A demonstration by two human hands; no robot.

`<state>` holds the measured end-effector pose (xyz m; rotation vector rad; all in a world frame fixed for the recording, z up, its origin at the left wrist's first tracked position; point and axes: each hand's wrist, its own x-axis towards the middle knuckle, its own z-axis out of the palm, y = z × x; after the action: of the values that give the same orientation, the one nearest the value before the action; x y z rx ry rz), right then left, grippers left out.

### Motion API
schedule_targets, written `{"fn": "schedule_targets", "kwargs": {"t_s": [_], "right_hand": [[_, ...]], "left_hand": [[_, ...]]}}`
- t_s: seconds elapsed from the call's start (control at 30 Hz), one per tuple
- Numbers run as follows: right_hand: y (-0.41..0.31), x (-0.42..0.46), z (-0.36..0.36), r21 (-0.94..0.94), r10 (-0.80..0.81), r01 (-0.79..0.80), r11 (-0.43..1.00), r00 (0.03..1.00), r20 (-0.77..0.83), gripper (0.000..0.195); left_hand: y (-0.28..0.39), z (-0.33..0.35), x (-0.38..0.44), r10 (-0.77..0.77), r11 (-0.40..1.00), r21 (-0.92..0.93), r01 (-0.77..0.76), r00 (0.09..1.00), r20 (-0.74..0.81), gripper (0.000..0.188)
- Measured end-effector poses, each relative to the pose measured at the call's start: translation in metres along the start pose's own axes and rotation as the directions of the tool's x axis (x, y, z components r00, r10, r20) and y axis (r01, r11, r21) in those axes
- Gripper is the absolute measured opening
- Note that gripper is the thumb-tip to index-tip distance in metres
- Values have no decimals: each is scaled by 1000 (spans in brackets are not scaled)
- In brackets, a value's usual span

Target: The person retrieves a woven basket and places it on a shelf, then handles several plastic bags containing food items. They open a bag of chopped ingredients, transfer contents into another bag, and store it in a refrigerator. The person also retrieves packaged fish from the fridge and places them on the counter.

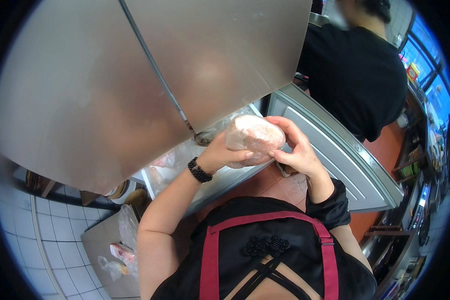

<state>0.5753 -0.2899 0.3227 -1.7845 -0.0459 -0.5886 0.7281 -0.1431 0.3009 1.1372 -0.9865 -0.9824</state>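
Note:
Between my two hands I hold a pale pink, frosty package of what looks like frozen meat [255,138], wrapped in clear plastic. My left hand [219,153], with a black braided bracelet at the wrist, grips its left side. My right hand [296,148] has its fingers and thumb on the right end. Below the package, a pulled-out white freezer drawer [206,191] shows plastic bags [172,161] with pinkish contents. The steel upper doors of the refrigerator [142,75] hide the drawer's back part.
An open lower freezer door [322,150] stands at the right. Beyond it is a person in black [356,78], facing away. At lower left, bagged pieces of meat [123,253] lie on a metal surface [97,240]. Kitchen shelving [408,168] lines the far right.

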Motion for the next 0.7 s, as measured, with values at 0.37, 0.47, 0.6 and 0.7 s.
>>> {"fn": "schedule_targets", "kwargs": {"t_s": [0.37, 0.47, 0.6, 0.7], "right_hand": [[14, 6, 3, 331, 286, -233, 914, 951, -121, 38], [13, 4, -2, 422, 296, -225, 878, 949, -110, 40], [8, 4, 0, 363, 247, -196, 911, 964, -100, 44], [10, 4, 0, 307, 245, -201, 930, 963, -112, 44]], "left_hand": [[-13, 14, -4, -202, 917, -371, 148, 973, -112, 45], [-16, 13, 1, -212, 805, -572, 156, 977, -32, 50], [-17, 14, 3, -225, 733, -645, 217, 972, 70, 55], [-15, 22, 3, -222, 742, -643, 192, 974, 35, 55]]}}
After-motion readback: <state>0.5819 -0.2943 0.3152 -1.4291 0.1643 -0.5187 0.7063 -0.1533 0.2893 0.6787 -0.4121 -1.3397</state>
